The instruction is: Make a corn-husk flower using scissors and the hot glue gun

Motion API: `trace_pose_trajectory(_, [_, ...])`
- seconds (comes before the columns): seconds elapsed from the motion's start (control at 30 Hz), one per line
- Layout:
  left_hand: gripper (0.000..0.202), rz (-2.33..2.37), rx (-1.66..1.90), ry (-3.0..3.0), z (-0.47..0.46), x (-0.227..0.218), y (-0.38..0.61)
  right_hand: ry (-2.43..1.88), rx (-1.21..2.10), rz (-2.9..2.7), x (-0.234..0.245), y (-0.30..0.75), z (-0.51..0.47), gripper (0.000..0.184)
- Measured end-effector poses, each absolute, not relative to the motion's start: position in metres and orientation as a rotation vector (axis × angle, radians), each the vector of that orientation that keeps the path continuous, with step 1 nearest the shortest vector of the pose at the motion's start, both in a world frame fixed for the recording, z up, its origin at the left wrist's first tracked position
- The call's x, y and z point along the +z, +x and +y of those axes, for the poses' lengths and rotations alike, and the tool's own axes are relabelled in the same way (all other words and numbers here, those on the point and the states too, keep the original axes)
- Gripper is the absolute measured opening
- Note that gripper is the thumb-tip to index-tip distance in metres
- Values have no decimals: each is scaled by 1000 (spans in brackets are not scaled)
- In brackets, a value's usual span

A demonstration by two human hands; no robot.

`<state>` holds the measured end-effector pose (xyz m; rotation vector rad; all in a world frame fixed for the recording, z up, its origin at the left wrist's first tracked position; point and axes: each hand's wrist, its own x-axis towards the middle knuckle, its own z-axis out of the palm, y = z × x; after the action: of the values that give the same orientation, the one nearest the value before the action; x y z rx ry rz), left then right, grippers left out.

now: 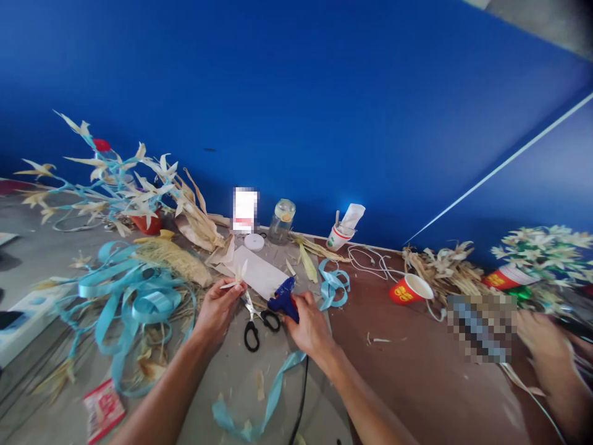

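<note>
My left hand [217,307] pinches a small pale husk flower [238,276] by its base, holding it just above the table. My right hand [309,324] is wrapped round a blue glue gun [281,298], its nozzle pointing up and left toward the flower. The gun's black cord [302,395] trails toward me. Black-handled scissors [256,319] lie on the table between my two hands. A white sheet [259,272] lies just beyond them.
A heap of light blue ribbon [134,296] and corn husks [173,256] lies at the left, with a branch of husk flowers [106,179] behind. A glass jar [281,220], paper cups [410,288] and a white cable [370,259] stand further back. Another person's hand [551,352] works at the right.
</note>
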<state>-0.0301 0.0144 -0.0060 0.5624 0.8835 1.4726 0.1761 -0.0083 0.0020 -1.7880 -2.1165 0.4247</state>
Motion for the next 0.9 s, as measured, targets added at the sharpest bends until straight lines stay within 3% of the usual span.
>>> trace_pose_trajectory(0.3, [25,1028,1450,642,11,-3,-24,-1697,441,-2204,-2,175,-7,32])
trace_pose_trajectory(0.43, [25,1068,1398,658,8,-1,-21,-1604,281,-2122,-1,181,8,33])
trace_pose_trajectory(0.9, [34,982,1541,659,15,-16,-23,-1309,458,-2121,56,106,94,31])
